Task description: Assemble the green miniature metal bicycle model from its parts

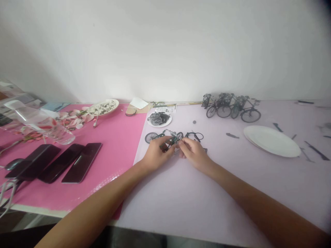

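Head view of a work table [181, 206] covered partly by a pale lilac sheet and partly by a pink mat [113, 151]. The left hand [155, 155] and the right hand [193, 153] met near the middle of the lilac sheet, both closed around a small model bicycle [172, 138] that lay on its side between them. The left hand's fingers [167, 140] pinched the dark frame at its middle; the right hand's fingertips [181, 144] gripped the same frame from the other side, so that the two sets of fingers nearly touched. The front wheel [151, 137] projected beyond the left hand, resting on the sheet. A loose black wheel part [197, 136] lay just beyond the right hand, apart from the fingers.

Farther back, a small white dish [159, 120] held a heap of dark parts. A row of finished model bicycles [231, 106] stood upright near the wall, well apart from the hands. To the right, an empty-looking white plate [271, 140] rested on the sheet, with several dark slender tools [317, 151] scattered around it. On the pink mat, three dark phones [55, 162] lay side by side, with a clear plastic container [36, 122] and a dish of pale flakes [103, 107] behind them.
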Tool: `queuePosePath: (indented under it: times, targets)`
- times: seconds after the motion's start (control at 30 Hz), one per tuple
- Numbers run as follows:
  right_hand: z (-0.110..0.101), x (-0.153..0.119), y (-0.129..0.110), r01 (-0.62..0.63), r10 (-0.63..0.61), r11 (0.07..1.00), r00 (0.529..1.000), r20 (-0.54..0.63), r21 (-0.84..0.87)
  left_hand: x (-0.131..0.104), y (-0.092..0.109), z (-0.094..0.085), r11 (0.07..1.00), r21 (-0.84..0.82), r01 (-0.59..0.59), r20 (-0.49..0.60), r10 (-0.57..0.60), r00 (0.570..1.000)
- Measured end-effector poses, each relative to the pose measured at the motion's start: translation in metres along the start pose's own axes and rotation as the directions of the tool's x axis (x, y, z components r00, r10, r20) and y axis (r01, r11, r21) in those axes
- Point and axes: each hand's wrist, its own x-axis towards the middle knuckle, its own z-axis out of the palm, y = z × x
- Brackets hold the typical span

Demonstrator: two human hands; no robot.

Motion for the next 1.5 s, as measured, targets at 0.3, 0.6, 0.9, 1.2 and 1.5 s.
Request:
queuePosePath:
  times: [0.3, 0.6, 0.9, 1.2, 1.5]
  targets:
    - [0.001, 0.000, 0.000, 0.003, -0.003, 1.000, 1.000, -0.003, -0.006, -0.001, -0.001, 0.000, 1.000, -0.009, 0.003, 0.005, -0.003, 1.000]
    - [0.000, 0.000, -0.003, -0.018, 0.018, 1.000, 1.000, 0.009, 0.014, -0.001, -0.001, 0.000, 1.000, 0.004, -0.006, 0.010, 0.006, 1.000]
    - [-0.001, -0.001, -0.005, -0.001, 0.001, 1.000, 1.000, 0.002, 0.014, -0.001, 0.000, 0.001, 0.999, 0.017, -0.038, -0.007, 0.038, 0.999]
    - [0.000, -0.003, -0.007, 0.034, -0.034, 0.999, 0.996, -0.085, 0.004, -0.002, 0.001, 0.002, 1.000, -0.008, -0.022, -0.033, 0.022, 0.999]
    - [0.000, -0.003, -0.010, 0.041, -0.041, 0.999, 0.991, -0.124, -0.007, -0.003, -0.002, 0.004, 0.999, -0.007, -0.040, -0.060, 0.039, 0.997]
